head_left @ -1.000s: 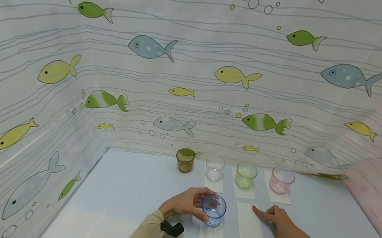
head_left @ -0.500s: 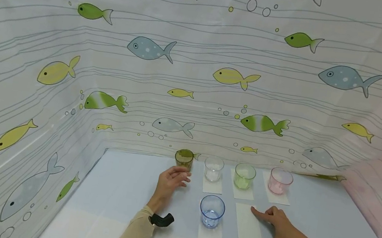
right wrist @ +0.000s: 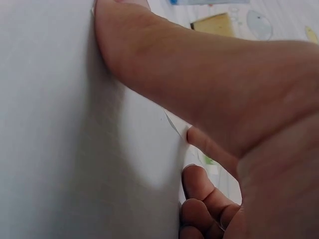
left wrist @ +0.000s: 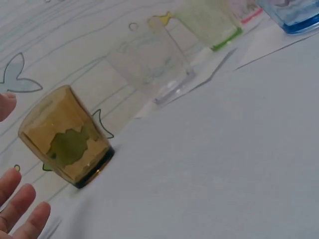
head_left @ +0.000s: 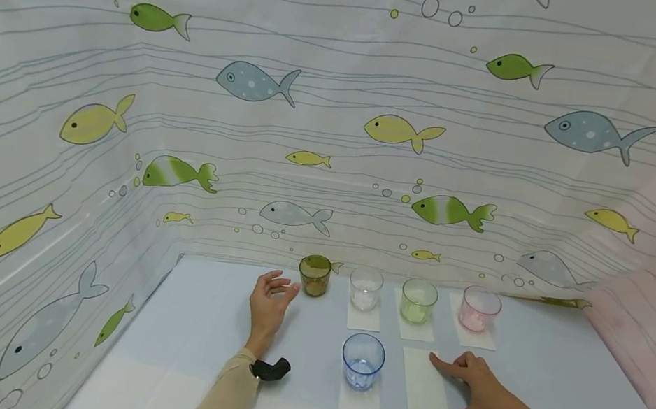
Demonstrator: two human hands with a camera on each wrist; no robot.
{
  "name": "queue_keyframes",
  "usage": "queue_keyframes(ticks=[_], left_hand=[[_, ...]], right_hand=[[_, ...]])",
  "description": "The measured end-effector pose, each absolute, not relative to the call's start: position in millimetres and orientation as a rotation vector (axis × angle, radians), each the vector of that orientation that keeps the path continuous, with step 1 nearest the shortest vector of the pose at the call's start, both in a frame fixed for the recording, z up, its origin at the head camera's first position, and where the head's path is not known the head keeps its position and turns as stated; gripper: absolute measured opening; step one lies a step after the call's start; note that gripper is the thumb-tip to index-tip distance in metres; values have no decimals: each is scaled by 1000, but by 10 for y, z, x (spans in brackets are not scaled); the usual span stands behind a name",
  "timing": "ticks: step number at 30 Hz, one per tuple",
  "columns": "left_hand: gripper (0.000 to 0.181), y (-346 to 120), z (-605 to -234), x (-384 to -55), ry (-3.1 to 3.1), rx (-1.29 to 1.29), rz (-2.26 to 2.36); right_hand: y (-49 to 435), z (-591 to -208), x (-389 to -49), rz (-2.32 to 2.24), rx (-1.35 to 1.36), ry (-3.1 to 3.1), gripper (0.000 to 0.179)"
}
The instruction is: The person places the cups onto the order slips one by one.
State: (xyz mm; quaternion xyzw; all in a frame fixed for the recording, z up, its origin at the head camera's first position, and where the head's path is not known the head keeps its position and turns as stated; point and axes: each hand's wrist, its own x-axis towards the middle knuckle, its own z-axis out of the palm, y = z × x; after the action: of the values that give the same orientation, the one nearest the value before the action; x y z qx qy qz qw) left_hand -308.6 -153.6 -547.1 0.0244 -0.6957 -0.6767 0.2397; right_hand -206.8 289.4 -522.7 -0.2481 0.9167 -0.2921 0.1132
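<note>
My left hand (head_left: 269, 305) is at the left side of an amber-brown glass (head_left: 313, 277), thumb and fingers spread apart and holding nothing. In the left wrist view the fingertips (left wrist: 32, 219) show beside that amber glass (left wrist: 70, 139), which stands upright on the table. My right hand (head_left: 480, 397) lies at a white paper strip (head_left: 423, 387), index fingertip at its far right corner and thumb at its near right corner. A blue glass (head_left: 362, 362) stands on another paper strip (head_left: 361, 407) between the hands.
At the back, right of the amber glass, a clear glass (head_left: 365, 289), a green glass (head_left: 418, 301) and a pink glass (head_left: 480, 310) stand in a row on paper strips. Behind them rises a curtain (head_left: 318, 182) printed with fish.
The left hand has let go of the blue glass, which stays on its strip, and has moved back and left to the amber glass. The right hand has stayed at its paper strip.
</note>
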Motion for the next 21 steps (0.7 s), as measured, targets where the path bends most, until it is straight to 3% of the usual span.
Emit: queue_keyframes(ticks=[13, 21], left_hand=[[91, -1454, -5510, -3441, -2036, 60, -1767], [91, -1415, -5377, -3596, -2088, -84, -1839]], right_hand=[[2984, -5291, -2065, -857, -827, 2737, 106], [2932, -5257, -2079, -887, -765, 2695, 106]])
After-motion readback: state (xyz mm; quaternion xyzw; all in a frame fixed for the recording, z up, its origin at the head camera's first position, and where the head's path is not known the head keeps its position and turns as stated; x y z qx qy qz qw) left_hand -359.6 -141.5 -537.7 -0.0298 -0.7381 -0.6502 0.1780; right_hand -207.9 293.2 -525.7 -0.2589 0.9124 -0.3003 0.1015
